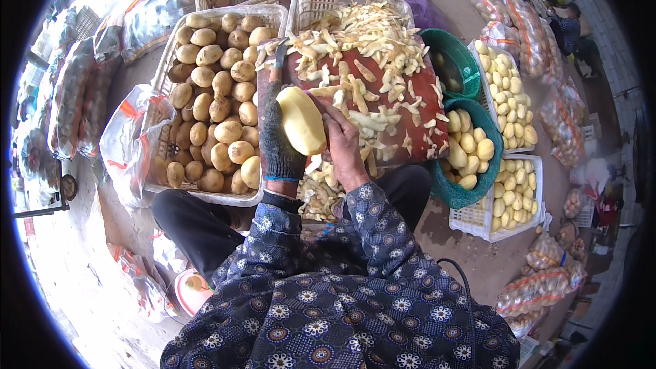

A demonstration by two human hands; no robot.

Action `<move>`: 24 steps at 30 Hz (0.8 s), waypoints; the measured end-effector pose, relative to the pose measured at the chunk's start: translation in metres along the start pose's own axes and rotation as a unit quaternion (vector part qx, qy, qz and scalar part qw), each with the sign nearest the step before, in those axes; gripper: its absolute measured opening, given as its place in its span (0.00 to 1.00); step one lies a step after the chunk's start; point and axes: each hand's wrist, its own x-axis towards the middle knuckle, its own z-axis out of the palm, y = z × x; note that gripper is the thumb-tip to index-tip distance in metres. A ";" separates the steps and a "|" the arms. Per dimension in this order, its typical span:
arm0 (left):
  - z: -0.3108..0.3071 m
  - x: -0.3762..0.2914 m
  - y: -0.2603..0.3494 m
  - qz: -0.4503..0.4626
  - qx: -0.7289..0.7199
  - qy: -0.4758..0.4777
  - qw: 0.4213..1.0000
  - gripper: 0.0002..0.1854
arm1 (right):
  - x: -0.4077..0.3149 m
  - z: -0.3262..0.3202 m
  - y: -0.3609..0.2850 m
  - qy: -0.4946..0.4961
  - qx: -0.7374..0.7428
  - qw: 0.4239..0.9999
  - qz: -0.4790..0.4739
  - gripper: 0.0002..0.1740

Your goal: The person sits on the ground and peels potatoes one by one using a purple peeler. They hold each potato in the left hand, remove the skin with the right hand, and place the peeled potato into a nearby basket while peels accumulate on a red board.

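Observation:
A large peeled potato (301,122) is between my two hands above the left side of a red board (353,69). My left hand (282,143), in a dark knitted glove, grips its left side. The bare fingers of my right hand (342,136) are curled against its right edge. The potato hides part of those fingers, and whether they also hold a tool cannot be told. A dark narrow tool (281,52), seemingly a knife, shows at the board's left edge beyond the glove. Potato peelings (379,36) are heaped and scattered over the board.
On the left stands a crate of unpeeled potatoes (220,97). To the right, a green bucket (489,164) and white crates (484,225) hold peeled potatoes, beside another green tub (464,54). Full mesh sacks (530,43) line the right. A person (569,28) sits far right.

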 end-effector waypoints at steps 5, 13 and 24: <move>-0.035 0.016 -0.026 -0.039 -0.019 0.000 0.999 0.23 | -0.017 0.002 -0.040 0.008 -0.347 0.937 -0.047 0.22; -0.087 0.030 -0.073 0.093 0.280 -0.002 0.955 0.38 | -0.056 0.002 -0.047 -0.027 -0.312 0.946 -0.082 0.22; -0.083 0.028 -0.064 0.045 0.011 0.111 0.993 0.13 | -0.061 0.012 -0.039 -0.009 -0.362 0.919 -0.153 0.21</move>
